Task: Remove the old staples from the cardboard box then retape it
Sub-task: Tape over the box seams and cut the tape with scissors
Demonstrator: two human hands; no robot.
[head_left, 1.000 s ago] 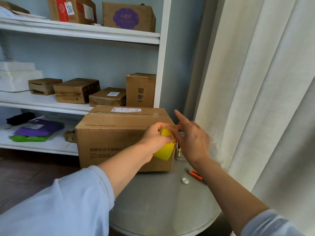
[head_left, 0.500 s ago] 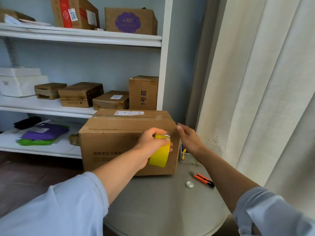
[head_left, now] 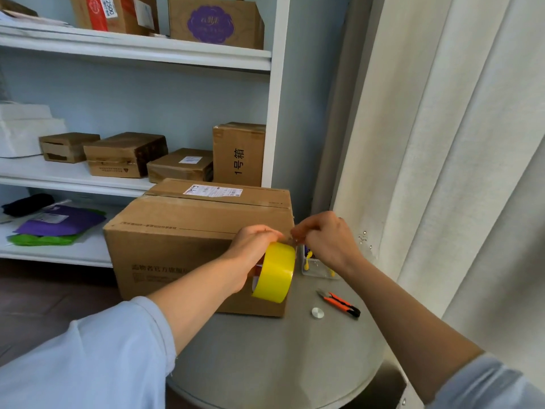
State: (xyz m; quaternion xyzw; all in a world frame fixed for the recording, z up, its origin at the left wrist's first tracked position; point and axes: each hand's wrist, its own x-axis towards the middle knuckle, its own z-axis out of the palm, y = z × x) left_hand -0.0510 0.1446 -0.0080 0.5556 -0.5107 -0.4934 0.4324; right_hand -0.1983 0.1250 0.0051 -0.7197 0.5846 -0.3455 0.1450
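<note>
retape step, looks like. one cardboard box (head_left: 188,249) on round table (head_left: 280,358), seam closed. one yellow tape roll (head_left: 275,273) against box's right front corner, left hand (head_left: 253,246) curled round it. right hand (head_left: 324,240) pinching what seems the tape end; next: pull strip free, lay on seam. one orange cutter (head_left: 342,304), one small disc (head_left: 317,313)

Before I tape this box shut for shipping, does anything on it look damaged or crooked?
Nothing serious. The cardboard box sits square on the round table, though its top flaps look slightly uneven along the seam. The left hand holds the yellow tape roll against its front.
</note>
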